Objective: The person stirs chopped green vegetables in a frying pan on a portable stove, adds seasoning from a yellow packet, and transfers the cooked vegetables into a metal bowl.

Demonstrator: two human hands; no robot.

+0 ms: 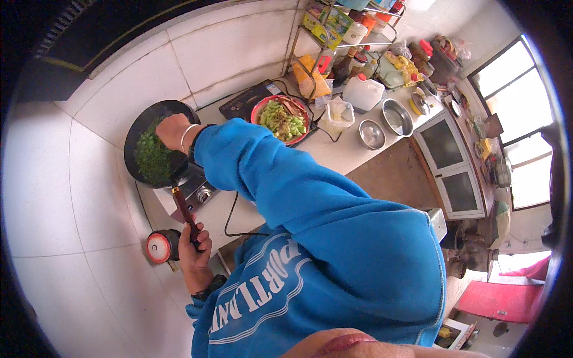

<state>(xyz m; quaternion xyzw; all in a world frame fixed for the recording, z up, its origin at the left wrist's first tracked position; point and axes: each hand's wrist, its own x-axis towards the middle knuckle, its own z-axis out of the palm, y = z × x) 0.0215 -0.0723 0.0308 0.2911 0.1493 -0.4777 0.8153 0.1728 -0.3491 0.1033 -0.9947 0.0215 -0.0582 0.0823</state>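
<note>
A black wok (163,107) sits over the gas stove (207,190), with chopped leafy greens (152,154) in it. My left hand (195,244) is closed around the wok's dark handle (182,208). Over the right part of the wok is my right hand (172,132), its fingers curled and turned away from view; whether it holds anything cannot be told. To the right of the wok, a red-rimmed plate (254,117) bears cut green vegetables (282,121) and strips of sliced meat, on top of a black cooktop (244,100).
A lidded pot (159,247) stands near my left hand. Along the counter are a plastic tub (339,114), steel bowls (371,134), a white jug (363,93) and a wire rack (293,47) with bottles and packets. A black cord (229,219) crosses the counter's front edge. Tiled walls border the stove.
</note>
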